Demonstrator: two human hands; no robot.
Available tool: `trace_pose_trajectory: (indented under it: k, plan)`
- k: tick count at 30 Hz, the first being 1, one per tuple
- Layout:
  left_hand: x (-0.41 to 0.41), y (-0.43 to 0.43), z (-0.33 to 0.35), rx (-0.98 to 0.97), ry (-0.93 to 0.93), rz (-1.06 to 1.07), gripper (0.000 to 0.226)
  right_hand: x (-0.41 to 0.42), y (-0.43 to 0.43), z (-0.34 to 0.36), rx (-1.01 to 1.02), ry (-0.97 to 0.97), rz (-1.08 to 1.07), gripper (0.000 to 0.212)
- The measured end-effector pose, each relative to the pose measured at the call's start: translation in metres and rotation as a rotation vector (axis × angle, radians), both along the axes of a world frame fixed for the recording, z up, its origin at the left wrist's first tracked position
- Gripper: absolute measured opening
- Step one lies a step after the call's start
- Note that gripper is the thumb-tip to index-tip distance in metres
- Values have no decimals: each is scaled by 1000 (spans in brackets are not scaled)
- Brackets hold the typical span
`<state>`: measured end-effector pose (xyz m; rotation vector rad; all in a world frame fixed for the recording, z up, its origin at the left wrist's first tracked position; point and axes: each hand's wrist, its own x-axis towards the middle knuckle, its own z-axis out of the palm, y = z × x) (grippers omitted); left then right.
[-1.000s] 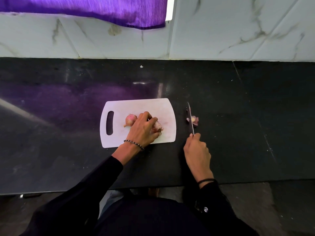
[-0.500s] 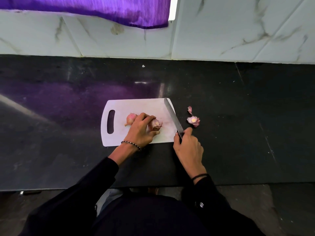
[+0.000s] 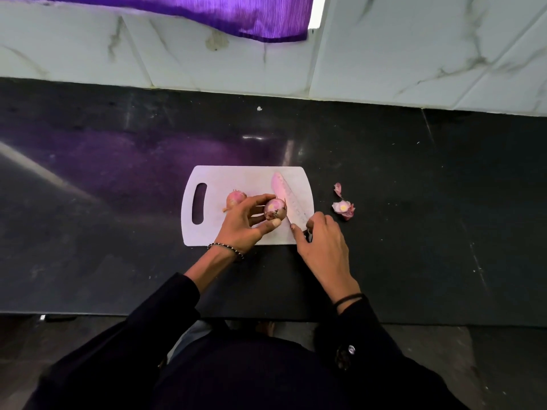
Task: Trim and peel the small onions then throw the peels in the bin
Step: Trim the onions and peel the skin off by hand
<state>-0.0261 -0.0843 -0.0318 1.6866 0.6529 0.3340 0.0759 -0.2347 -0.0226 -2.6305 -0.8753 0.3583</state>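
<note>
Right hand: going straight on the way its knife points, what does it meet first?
Probably only bare board: the right hand holds a knife running just right of the onion in the left hand, close or touching; I can't tell.

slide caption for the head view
Left hand holds a small pink onion over the white plastic cutting board while the right hand holds a steel knife beside it.

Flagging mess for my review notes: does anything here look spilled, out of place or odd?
Only minor: the onion peels lie loose on the black counter, right of the cutting board rather than on it. On the board, the left hand holds an onion and the right hand the knife; nothing looks damaged.
</note>
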Motion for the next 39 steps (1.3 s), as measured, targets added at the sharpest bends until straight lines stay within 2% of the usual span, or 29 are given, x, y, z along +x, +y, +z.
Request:
trace_pose_trajectory:
  k: [2,4,7,10,14,17,22,32,39]
  plan:
    - [1,0,-2,-20,-13,1,52,0,2,5,135,-6,13,31]
    - [2,0,-3,-36,-15,-3,53,2,4,11,306,78,62,29]
    - [3,2,-5,-62,-20,-14,54,5,8,17,440,207,209,45]
    - [4,5,-4,-75,-35,-39,55,8,12,17,461,220,267,42]
    - [5,9,-3,-95,-30,-61,51,13,15,21,501,184,167,23]
    - [4,12,-1,-116,-35,-83,50,18,17,25,501,152,171,14]
    - [4,16,0,-95,-29,-114,50,20,21,27,470,147,174,10]
    - [2,17,-5,-115,-37,-103,47,4,25,22,493,134,30,11]
    - [-3,10,-7,-302,-32,-83,48,-4,22,22,489,118,-56,10]
